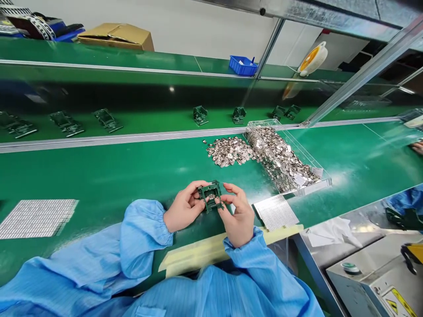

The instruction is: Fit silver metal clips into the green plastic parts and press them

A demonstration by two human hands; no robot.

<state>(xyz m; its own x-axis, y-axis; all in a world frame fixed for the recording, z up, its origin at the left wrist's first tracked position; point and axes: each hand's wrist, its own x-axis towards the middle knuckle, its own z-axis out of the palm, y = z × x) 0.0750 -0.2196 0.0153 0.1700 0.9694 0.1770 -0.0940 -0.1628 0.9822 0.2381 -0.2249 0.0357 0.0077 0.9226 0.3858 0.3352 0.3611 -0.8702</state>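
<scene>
Here's the left hand point(185, 209), thumb and fingers closed around the left side of a small, dark-green, frame-like circuit-board assembly point(214, 188), held up over the glossy green worktop point(132, 171)! On its right side, the right hand point(238, 218) curls in, thumb and fingertips slightly parted at the edge; whether they're pinching, I can't tell. Beyond, a loose heap of small silver metal pieces point(229, 151) sits against a clear, rectangular plastic tray point(325, 182), itself loaded with more of them!
</scene>
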